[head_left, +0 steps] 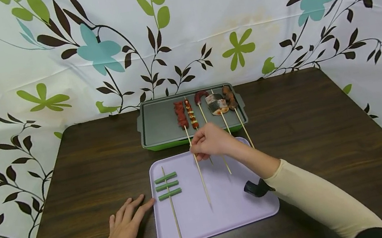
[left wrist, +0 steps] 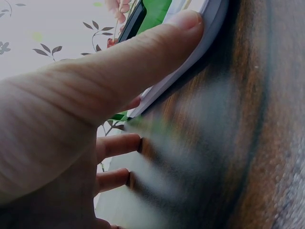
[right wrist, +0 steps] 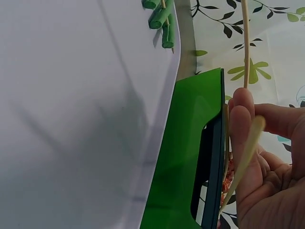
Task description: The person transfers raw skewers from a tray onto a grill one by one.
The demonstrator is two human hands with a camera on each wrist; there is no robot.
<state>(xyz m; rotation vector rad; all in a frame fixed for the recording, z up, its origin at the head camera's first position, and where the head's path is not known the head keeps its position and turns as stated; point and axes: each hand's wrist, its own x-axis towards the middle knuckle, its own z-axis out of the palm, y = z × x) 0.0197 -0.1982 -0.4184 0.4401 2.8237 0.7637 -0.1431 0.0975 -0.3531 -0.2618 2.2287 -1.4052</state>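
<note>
My right hand, above the far edge of the lilac tray, pinches the wooden stick of a red meat skewer. The meat end is over the grey grill plate; the bare stick slants back above the tray. In the right wrist view the thumb and fingertips close on the stick. My left hand is spread beside the tray, its thumb at the tray's edge and the other fingers towards the table. A skewer with green vegetable pieces lies on the tray's left side.
Other skewers lie on the grill's right half: red and yellow pieces, a dark red curved piece, fish and brown meat. Their sticks overhang the tray. A patterned cloth hangs behind the dark wooden table.
</note>
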